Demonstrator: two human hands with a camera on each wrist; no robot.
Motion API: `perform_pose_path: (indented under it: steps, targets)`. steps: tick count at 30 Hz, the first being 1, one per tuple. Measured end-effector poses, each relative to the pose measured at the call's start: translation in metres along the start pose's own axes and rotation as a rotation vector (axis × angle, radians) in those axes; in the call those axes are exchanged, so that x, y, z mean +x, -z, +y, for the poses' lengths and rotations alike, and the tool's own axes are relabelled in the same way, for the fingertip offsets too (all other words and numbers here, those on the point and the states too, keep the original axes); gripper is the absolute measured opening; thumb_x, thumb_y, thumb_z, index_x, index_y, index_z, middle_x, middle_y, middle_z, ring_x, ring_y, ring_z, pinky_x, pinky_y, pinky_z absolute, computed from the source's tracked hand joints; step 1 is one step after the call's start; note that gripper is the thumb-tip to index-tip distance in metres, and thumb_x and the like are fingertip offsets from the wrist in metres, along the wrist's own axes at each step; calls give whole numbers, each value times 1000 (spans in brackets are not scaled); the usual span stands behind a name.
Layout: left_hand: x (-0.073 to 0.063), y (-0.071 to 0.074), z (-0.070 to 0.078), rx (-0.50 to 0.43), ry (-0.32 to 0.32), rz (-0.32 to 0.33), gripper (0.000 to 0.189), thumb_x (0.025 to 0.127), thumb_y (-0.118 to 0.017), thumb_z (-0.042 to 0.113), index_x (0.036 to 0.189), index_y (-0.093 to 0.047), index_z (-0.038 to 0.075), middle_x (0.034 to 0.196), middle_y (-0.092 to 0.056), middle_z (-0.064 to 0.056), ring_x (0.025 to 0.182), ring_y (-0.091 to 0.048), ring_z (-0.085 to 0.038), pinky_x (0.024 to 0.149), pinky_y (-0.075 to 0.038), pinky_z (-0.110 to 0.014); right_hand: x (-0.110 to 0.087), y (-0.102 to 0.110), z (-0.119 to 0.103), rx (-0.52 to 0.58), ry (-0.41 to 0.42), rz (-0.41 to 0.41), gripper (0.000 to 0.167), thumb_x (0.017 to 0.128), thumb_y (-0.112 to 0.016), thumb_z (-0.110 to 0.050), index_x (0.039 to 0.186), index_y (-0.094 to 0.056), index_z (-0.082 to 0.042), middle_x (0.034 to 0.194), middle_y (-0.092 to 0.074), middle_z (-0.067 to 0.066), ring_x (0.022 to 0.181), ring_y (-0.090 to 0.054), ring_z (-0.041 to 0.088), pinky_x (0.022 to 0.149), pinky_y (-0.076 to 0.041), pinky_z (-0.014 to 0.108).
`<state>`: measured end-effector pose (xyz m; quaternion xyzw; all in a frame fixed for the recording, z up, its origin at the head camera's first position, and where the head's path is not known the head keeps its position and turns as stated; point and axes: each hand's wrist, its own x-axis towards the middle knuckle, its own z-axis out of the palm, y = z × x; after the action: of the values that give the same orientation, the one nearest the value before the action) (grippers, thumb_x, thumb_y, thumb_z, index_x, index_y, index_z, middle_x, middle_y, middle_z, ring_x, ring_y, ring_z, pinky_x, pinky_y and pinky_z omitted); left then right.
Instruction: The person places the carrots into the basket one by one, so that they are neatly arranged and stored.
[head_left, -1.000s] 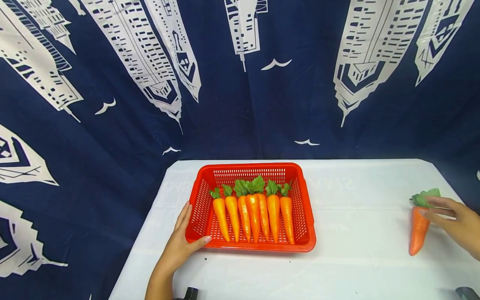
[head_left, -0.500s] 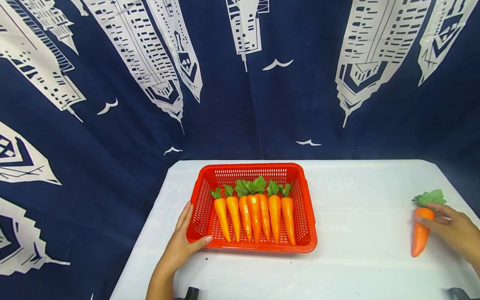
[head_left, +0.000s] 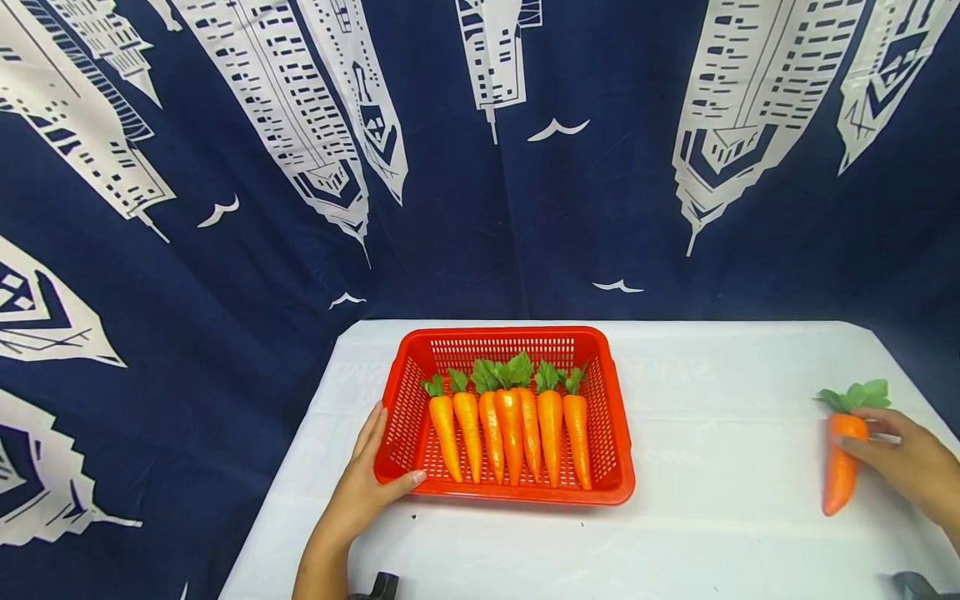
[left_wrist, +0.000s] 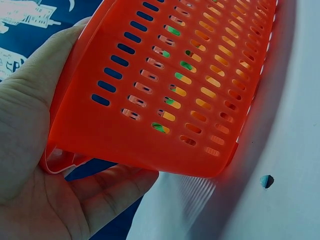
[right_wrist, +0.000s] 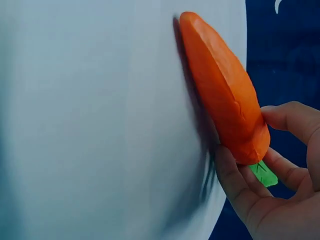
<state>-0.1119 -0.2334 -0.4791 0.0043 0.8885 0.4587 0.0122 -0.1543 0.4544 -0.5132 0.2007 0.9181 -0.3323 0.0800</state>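
On the white table, a red plastic basket holds a row of several orange carrots with green leafy tops. My left hand grips the basket's near left corner, thumb at the front rim and fingers along the left side. In the left wrist view that hand wraps the corner of the slotted wall. Far to the right, my right hand pinches a thicker orange carrot near its leafy end. In the right wrist view, thumb and fingers lie on opposite sides of the thick carrot.
The white table spreads between the basket and the thick carrot. A dark blue cloth printed with white buildings hangs behind it. Dark wrist gear shows at the bottom edge.
My right hand has closed its fingers on the thick carrot near its top, and the leaves have shifted slightly. My left hand and the basket stay put; the head view has drifted a little.
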Motion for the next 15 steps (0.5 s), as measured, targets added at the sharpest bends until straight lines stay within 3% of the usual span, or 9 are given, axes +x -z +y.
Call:
perform_pose_path:
  steps: [3,8,15]
  targets:
    - [0,0,0,-3,-2,-1,114,78,-87,37,164,-12,25,171,-4,9,156,-17,-32,118,-22,-71,-2,3,-7,8,21,-14,89,99,-60,-47,151,-20,12,144,-22,46,120,-31,63,94,-38,75]
    - [0,0,-1,0,-16,1,115,78,-86,41,164,-12,24,172,-4,7,156,-17,-32,118,-22,-71,-10,7,-30,17,128,-22,81,102,-55,-42,150,-21,14,145,-24,46,119,-32,64,89,-40,74]
    - [0,0,-1,-1,-16,0,114,79,-86,38,164,-11,25,172,-4,8,156,-17,-32,118,-23,-70,-17,8,-67,28,240,-10,80,102,-57,-43,151,-24,12,147,-28,44,120,-42,63,90,-43,75]
